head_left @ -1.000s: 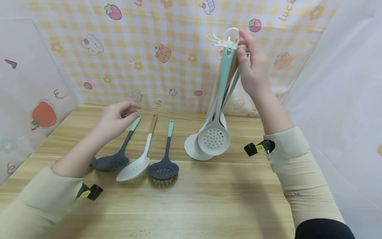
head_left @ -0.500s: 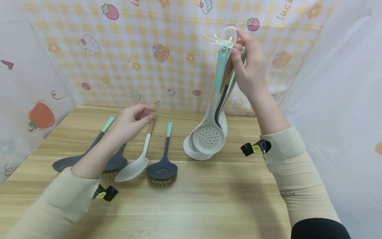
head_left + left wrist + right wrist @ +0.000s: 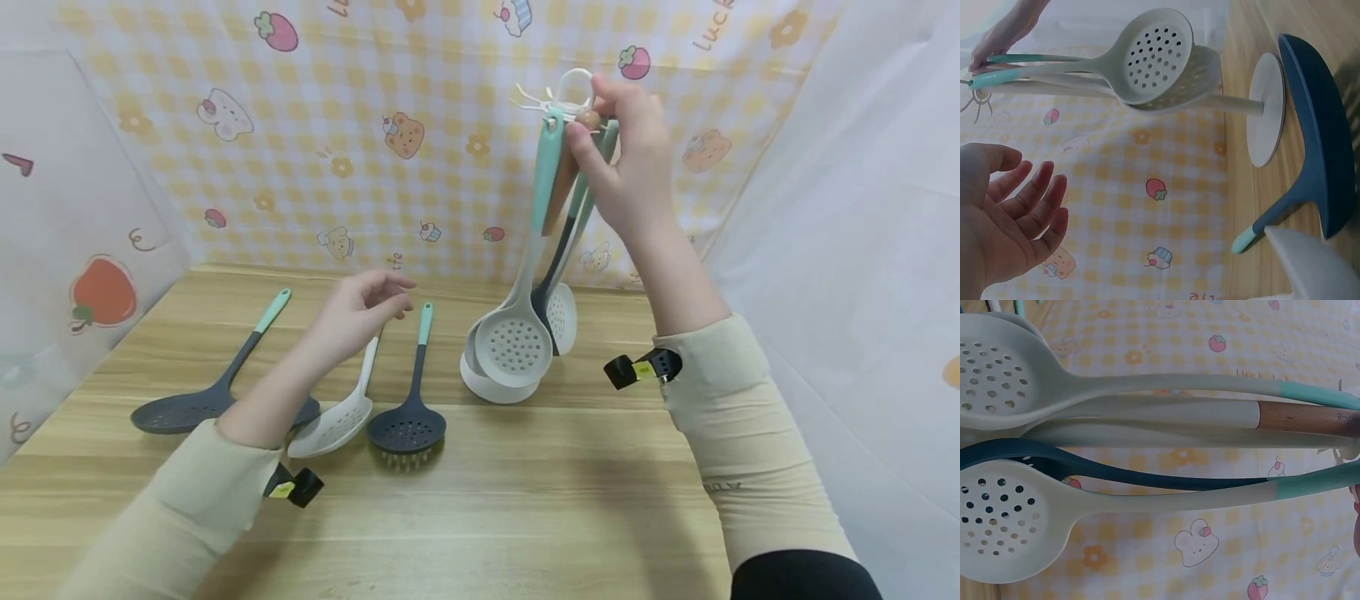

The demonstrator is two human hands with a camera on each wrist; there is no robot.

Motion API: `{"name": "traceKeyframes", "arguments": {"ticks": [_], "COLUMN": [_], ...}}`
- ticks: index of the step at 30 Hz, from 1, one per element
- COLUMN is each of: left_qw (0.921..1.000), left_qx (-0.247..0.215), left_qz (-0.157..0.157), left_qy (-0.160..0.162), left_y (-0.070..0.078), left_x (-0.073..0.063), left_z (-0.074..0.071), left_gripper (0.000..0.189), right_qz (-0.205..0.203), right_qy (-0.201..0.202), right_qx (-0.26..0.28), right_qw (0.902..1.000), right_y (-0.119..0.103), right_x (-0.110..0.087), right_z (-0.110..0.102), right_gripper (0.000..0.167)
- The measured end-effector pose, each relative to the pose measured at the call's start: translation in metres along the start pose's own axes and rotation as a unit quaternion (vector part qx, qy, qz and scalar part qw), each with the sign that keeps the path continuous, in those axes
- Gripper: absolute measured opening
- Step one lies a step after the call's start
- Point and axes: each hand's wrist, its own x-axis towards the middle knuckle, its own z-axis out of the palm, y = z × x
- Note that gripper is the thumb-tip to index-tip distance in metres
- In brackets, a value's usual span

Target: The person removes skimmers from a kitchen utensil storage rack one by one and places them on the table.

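My right hand (image 3: 630, 158) grips the top of a white utensil stand (image 3: 501, 390), its fingers by the top ring and a brown handle end. Around the stand hang a pale skimmer (image 3: 515, 346) with a mint handle, a wooden-handled utensil (image 3: 1310, 417), a dark utensil (image 3: 1166, 481) and another pale skimmer (image 3: 1004, 519). My left hand (image 3: 360, 312) holds nothing, fingers loosely bent, above the handle of a white slotted spoon (image 3: 337, 425) on the table. Its handle end is hidden behind the hand. A dark skimmer (image 3: 407, 429) lies to its right.
On the wooden table (image 3: 480, 517), a dark slotted utensil (image 3: 183, 408) lies at the left. Another dark utensil (image 3: 307, 412) is partly hidden by my left forearm. A checked cloth (image 3: 450, 192) hangs at the back.
My left hand has moved right, from the dark utensils to above the white slotted spoon. The hanging utensils have swung round to the left at the front, with my right hand still on the stand's top.
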Motion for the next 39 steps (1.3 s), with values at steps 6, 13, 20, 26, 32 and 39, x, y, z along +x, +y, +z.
{"name": "traceKeyframes", "arguments": {"ticks": [6,13,20,26,32,39], "left_qw": [0.9994,0.9980,0.9972,0.9989,0.9994,0.9992], "left_qx": [-0.033,-0.061,-0.073,-0.044,-0.020,-0.005], "left_qz": [0.001,-0.003,0.015,0.015,0.020,0.030], "left_qy": [-0.012,-0.020,-0.009,0.001,0.018,0.026], "left_y": [0.001,0.002,-0.001,-0.001,0.003,0.005], "left_x": [0.005,0.009,0.013,0.019,0.024,0.035], "left_z": [0.014,0.028,0.039,0.046,0.051,0.059], "left_gripper": [0.028,0.027,0.024,0.023,0.024,0.032], "right_qz": [0.003,0.021,0.024,0.007,0.031,0.077], "right_qy": [-0.019,-0.022,-0.015,-0.003,-0.018,-0.034], "right_qx": [-0.047,-0.087,-0.136,-0.172,-0.205,-0.249], "right_qw": [0.9987,0.9958,0.9903,0.9851,0.9781,0.9648], "right_y": [-0.005,-0.014,-0.024,-0.031,-0.038,-0.048], "right_x": [0.002,0.003,0.004,0.005,0.005,0.007], "right_z": [-0.003,-0.004,-0.002,0.002,0.004,0.008], "right_gripper": [0.047,0.049,0.051,0.051,0.052,0.051]}}
